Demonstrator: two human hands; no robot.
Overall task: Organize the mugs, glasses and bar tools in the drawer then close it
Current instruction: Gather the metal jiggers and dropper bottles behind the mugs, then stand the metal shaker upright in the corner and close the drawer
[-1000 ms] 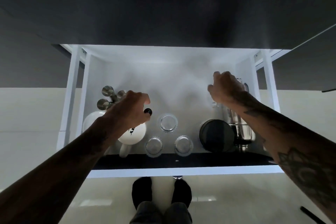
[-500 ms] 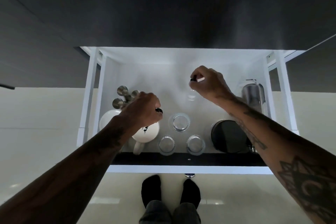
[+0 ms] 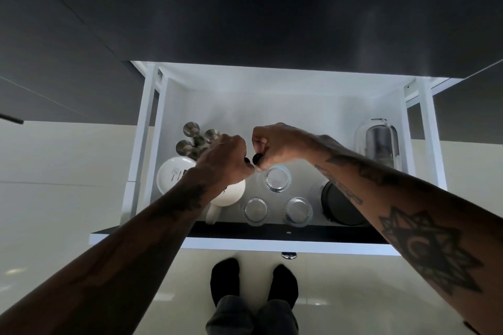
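Observation:
The white drawer stands open below me. My left hand and my right hand meet over its middle, knuckles almost touching. Each hand is closed on a small black-tipped bar tool: the left one and the right one. Most of each tool is hidden in the fist. Two white mugs sit upside down at the left, one behind, the other partly under my left wrist. Three clear glasses stand in the middle. Metal jiggers cluster at the back left.
A round black container sits at the front right, partly under my right forearm. A tall metal shaker under clear glass stands at the back right. The drawer's dark front panel is nearest me, with my feet on pale floor below.
My right hand has come from the drawer's right side to the middle, carrying a small tool, and now meets my left hand. My left hand has barely moved.

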